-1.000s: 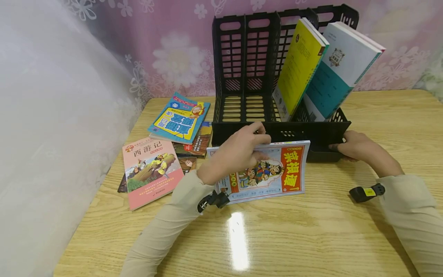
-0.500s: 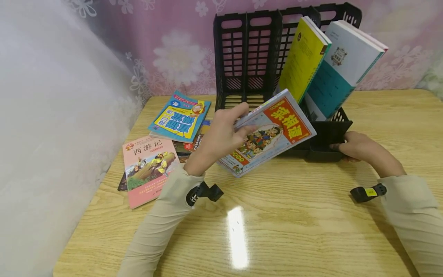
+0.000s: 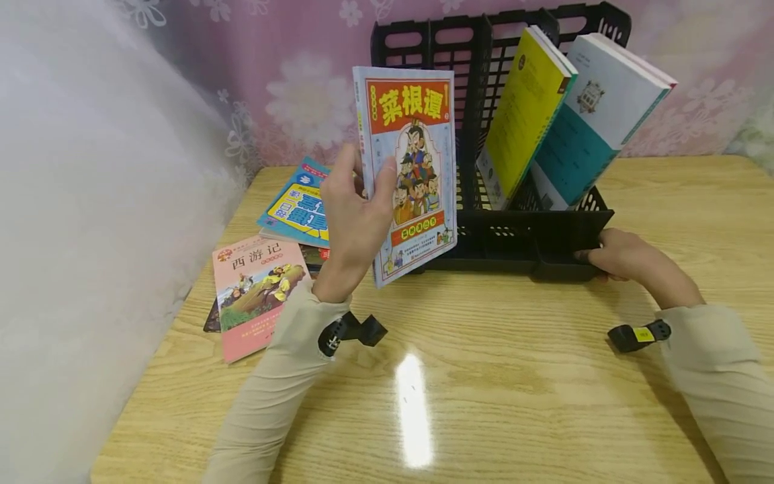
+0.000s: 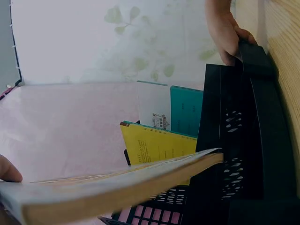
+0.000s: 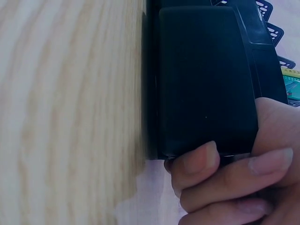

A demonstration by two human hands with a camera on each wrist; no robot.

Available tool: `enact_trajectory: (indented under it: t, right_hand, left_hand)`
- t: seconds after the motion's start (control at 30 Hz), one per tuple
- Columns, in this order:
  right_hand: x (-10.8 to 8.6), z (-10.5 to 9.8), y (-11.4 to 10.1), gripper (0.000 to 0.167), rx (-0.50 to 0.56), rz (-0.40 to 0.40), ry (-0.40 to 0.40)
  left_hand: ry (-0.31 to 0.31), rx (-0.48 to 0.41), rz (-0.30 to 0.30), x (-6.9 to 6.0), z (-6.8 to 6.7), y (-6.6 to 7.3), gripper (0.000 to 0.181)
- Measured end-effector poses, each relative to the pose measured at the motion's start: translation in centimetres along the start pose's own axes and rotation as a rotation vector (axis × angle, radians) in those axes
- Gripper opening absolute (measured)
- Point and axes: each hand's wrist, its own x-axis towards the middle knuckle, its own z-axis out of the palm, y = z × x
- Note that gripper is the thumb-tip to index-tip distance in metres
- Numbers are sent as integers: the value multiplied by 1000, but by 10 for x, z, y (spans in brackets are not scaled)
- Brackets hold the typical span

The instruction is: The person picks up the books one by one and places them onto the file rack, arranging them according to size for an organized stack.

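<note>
My left hand (image 3: 357, 222) holds a paperback comic book (image 3: 420, 175) by its spine side, thumb on the front cover and fingers behind. The book stands nearly upright in the air before the left compartments of a black book rack (image 3: 514, 245). In the left wrist view the pages' edge of the comic book (image 4: 126, 192) faces the camera. At the rack's front right corner, my right hand (image 3: 641, 265) grips the end of the low front tray. Curled fingers (image 5: 225, 187) show against that end in the right wrist view; part of the hand is out of frame.
A yellow book (image 3: 526, 121) and a white-and-teal book (image 3: 580, 148) lean in the rack's right compartments. To the left lie a pink book (image 3: 266, 296) and a blue book (image 3: 296, 208), with other books partly under them. A floral curtain (image 3: 302, 94) hangs behind the wooden table (image 3: 496, 390).
My left hand has lifted the comic book from in front of the rack and turned it from lying sideways to upright, moving it left. My right hand stays on the rack's corner.
</note>
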Motion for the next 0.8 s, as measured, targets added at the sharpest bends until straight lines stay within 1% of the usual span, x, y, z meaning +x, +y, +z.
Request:
enact_trajectory:
  t: [0.1, 0.2, 0.3, 0.4, 0.47, 0.6, 0.7, 0.8]
  right_hand:
    - [1, 0, -2, 51, 3, 0, 7]
    - [3, 2, -4, 53, 9, -4, 10]
    - [5, 3, -6, 55, 14, -11, 9]
    - [5, 4, -7, 56, 14, -13, 5]
    - [5, 4, -8, 55, 10, -15, 6]
    - [7, 4, -9, 50, 4, -23, 14]
    - [8, 4, -9, 50, 9, -18, 17]
    - [7, 3, -8, 52, 15, -7, 19]
  left_hand:
    - [45, 9, 53, 2, 2, -2, 20]
    - [94, 28, 85, 5, 6, -4, 22]
    - [144, 30, 83, 10, 10, -9, 21]
    - [173, 36, 65, 19, 16, -16, 19]
    - [177, 42, 47, 27, 20, -21, 17]
    - [177, 65, 54, 41, 31, -30, 15]
    - [157, 81, 105, 50, 42, -35, 13]
    - [129, 90, 140, 57, 55, -39, 13]
